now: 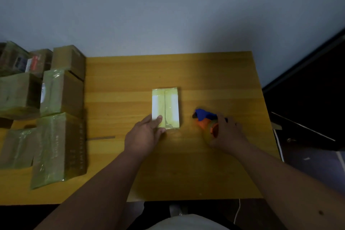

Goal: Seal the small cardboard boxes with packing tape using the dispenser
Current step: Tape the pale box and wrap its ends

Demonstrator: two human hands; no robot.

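Landmark: small taped box (165, 107), lying flat near the middle of the wooden table (186, 164).

Nearest, at the box's near left corner: left hand (144, 133), fingers mostly straight, thumb laid on the box's top, fingertips touching its near edge. No closed grip visible.

Right of the box, slightly nearer: right hand (226, 134) curled over the tape dispenser (206, 120), which rests on the table; its orange body sits under the palm, its blue head points toward the box without touching it.

Well left of the box, near to far: several larger taped cartons (57, 147), stacked along the table's left edge.

Beyond the box: bare wall (168, 5).
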